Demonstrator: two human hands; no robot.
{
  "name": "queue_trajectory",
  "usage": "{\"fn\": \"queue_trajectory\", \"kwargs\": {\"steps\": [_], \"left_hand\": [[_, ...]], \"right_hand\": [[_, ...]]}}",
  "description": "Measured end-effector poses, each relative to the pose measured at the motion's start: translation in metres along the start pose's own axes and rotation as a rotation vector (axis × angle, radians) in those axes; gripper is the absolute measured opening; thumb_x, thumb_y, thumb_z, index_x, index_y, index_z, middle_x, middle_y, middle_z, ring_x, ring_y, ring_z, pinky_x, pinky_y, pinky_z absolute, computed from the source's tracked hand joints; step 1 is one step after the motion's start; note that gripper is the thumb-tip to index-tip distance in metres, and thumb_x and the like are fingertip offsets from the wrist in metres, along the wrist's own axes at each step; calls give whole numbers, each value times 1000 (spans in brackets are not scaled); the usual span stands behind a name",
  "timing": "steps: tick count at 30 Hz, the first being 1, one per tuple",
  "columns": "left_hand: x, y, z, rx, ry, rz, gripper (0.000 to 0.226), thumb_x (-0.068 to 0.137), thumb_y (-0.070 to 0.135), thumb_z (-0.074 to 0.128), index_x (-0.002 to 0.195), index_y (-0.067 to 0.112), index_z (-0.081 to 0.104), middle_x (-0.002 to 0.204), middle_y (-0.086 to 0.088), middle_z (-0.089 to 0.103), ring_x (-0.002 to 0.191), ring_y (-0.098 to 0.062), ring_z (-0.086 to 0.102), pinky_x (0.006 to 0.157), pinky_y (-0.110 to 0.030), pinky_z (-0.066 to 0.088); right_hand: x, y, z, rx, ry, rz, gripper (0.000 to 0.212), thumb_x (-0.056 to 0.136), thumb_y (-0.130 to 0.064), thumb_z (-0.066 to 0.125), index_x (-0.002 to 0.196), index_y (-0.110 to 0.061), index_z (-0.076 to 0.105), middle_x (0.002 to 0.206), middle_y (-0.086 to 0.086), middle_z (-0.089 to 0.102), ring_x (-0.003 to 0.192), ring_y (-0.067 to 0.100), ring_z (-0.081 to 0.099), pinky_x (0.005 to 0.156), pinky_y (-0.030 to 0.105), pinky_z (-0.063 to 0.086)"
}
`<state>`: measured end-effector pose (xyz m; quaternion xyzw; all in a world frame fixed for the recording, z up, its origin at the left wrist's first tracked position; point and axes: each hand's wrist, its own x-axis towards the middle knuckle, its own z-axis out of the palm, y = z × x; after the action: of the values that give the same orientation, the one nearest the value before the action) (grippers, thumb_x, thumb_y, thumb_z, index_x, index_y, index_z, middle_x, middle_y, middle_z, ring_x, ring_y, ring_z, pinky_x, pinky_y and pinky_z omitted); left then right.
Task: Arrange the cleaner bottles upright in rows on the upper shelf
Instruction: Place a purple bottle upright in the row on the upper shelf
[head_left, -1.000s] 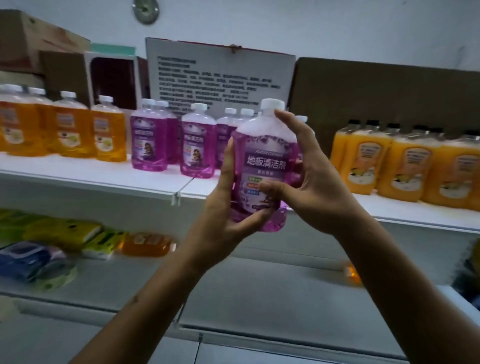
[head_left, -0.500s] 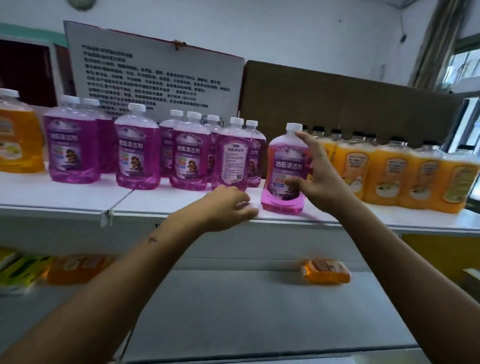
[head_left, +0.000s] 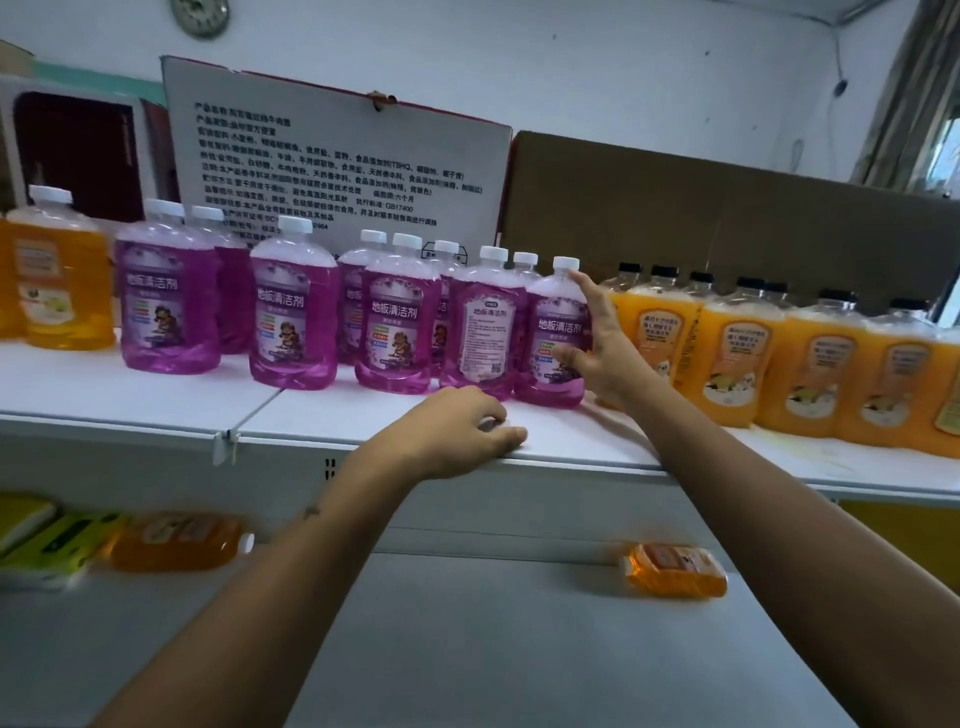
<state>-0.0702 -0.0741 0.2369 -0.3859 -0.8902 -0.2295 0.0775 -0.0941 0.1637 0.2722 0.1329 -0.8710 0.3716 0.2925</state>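
Observation:
Several purple cleaner bottles (head_left: 397, 332) with white caps stand upright in rows on the white upper shelf (head_left: 156, 400). My right hand (head_left: 602, 348) holds the rightmost purple bottle (head_left: 550, 317), which stands on the shelf against its neighbour. The thumb lies on its front label and the index finger reaches up to its neck. My left hand (head_left: 457, 428) rests on the shelf's front edge with loosely curled fingers and holds nothing.
Orange bottles with black caps (head_left: 737, 358) fill the shelf right of my right hand; an orange bottle with a white cap (head_left: 62, 280) stands far left. On the lower shelf lie two orange bottles (head_left: 675, 569) (head_left: 176, 540) and yellow-green packs (head_left: 47, 545). A printed board (head_left: 337, 156) and cardboard (head_left: 727, 218) back the shelf.
The purple bottle went from both hands in mid-air to the shelf, then left against the purple row. My left hand let go and dropped to the shelf edge.

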Motion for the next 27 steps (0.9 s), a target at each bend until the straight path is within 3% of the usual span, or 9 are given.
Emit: {"fn": "queue_trajectory", "kwargs": {"steps": [3,5,8,11,14,18,23,27], "left_hand": [[-4,0,-1,-30,52,-16,37,95,46,53,104,14,70,107,-2,69,98,-18,60,93,-38,47],[-8,6,-3,-101,105,-28,36,96,39,54,118,13,67,122,-2,65,112,-17,58,97,-30,43],[-12,18,3,-162,242,38,34,96,31,56,123,11,64,127,-3,61,120,-16,52,102,-30,39],[-18,38,19,-243,345,165,32,97,29,55,124,15,63,128,2,59,122,-11,49,106,-31,39],[-25,72,41,-348,496,326,26,96,26,53,116,17,67,121,5,63,118,-6,54,100,-27,45],[-30,120,80,-538,639,385,25,95,18,48,109,12,67,108,5,68,107,-11,62,89,-21,49],[5,154,150,-573,565,424,21,92,2,50,103,7,67,104,1,68,103,-14,64,86,-24,49],[36,169,218,-673,445,324,23,93,12,48,106,10,66,104,3,68,102,-13,65,85,-24,49]], "right_hand": [[-2,-3,1,15,13,1,96,89,5,65,142,-63,22,157,4,20,137,27,43,90,46,58],[-4,-3,-1,-61,17,29,98,89,1,67,144,-63,17,164,4,4,147,31,27,102,57,49],[-10,-10,-2,-158,58,56,99,92,-7,67,151,-57,4,166,1,-15,154,30,3,115,56,34],[-26,-24,-9,-195,120,42,90,96,-16,64,154,-49,5,166,1,-13,154,28,-2,118,55,25],[-58,-35,-27,-101,150,-88,78,98,-21,62,153,-48,13,167,-3,-4,154,24,6,121,51,26],[-121,-28,-71,93,266,-261,62,100,-12,57,150,-38,32,166,-7,10,147,17,33,113,38,42],[-198,24,-127,352,311,-231,51,96,-5,52,142,-25,42,159,0,33,135,25,50,103,50,50],[-263,78,-147,415,261,-119,49,96,-4,51,141,-23,47,154,9,41,134,33,51,100,50,51]]}}
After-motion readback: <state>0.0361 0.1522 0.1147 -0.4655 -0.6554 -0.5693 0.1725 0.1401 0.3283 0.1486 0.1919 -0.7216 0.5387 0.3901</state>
